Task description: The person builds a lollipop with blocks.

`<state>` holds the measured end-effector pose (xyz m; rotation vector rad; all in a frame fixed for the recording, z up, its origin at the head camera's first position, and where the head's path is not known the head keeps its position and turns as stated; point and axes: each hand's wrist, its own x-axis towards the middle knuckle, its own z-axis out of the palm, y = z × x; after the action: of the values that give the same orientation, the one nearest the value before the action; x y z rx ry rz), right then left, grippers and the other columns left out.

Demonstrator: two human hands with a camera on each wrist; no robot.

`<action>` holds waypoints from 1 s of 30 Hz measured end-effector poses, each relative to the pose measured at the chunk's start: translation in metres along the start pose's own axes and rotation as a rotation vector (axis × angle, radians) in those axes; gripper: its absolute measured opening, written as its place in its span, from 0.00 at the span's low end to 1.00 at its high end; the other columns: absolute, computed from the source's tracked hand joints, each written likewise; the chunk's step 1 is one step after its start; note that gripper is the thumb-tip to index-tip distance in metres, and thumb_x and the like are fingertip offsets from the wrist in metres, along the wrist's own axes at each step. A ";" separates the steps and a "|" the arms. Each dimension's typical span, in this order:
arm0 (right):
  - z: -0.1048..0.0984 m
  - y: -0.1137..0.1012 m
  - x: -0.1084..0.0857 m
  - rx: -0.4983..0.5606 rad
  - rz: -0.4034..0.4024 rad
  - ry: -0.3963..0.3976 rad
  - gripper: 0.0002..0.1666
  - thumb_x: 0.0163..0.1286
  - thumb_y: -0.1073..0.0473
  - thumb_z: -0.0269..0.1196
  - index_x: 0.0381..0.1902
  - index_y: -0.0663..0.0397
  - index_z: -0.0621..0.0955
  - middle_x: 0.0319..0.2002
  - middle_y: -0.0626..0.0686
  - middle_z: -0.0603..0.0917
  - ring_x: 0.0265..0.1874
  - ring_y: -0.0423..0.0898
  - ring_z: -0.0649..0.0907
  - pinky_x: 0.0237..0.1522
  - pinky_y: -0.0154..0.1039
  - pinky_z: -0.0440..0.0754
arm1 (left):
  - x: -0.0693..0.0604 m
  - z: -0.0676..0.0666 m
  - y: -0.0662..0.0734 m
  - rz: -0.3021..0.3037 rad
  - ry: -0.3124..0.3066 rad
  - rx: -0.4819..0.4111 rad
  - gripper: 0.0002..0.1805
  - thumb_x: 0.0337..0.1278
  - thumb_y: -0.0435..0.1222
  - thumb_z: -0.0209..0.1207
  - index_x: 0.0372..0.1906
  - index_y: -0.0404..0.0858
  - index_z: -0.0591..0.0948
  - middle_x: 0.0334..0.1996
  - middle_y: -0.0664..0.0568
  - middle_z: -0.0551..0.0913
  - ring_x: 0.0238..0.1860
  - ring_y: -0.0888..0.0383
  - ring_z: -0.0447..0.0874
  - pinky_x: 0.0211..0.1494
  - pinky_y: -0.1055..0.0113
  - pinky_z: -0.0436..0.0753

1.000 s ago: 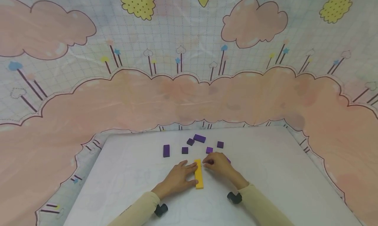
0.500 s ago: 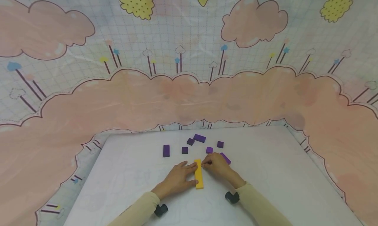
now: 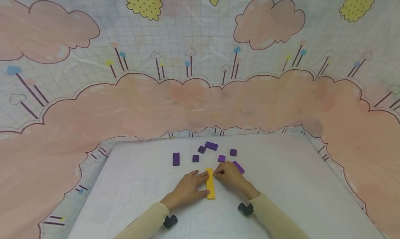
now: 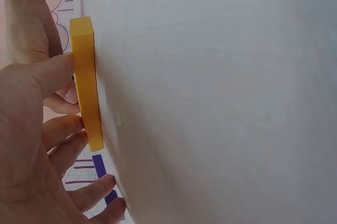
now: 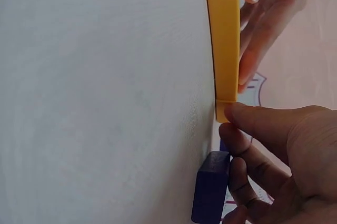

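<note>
In the head view, the left hand has its fingers spread, thumb and fingertips against the left side of a yellow bar lying on the white desk. The right hand is at the bar's other side, fingers curled, thumb and forefinger close together. A long purple block lies just right of it; beyond both hands lie six more purple blocks.

In the left wrist view, the left thumb and two fingertips touch the bar well apart; the right hand's fingertips show behind it.

In the right wrist view, the right thumb touches the bar beyond a seam; I cannot tell whether the fingers pinch anything.
</note>
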<state>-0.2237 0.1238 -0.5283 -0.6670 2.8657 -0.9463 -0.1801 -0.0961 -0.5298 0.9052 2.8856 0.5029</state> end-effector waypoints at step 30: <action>-0.023 0.002 -0.037 -0.034 0.263 0.163 0.16 0.56 0.52 0.74 0.39 0.52 0.86 0.29 0.45 0.84 0.29 0.41 0.76 0.33 0.34 0.76 | 0.000 -0.001 0.002 -0.025 -0.024 -0.001 0.34 0.61 0.60 0.57 0.69 0.50 0.72 0.72 0.60 0.68 0.73 0.45 0.65 0.71 0.44 0.68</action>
<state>-0.1952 0.1536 -0.5140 -0.2138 3.0146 -0.9537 -0.1790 -0.0949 -0.5281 0.8672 2.8718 0.4874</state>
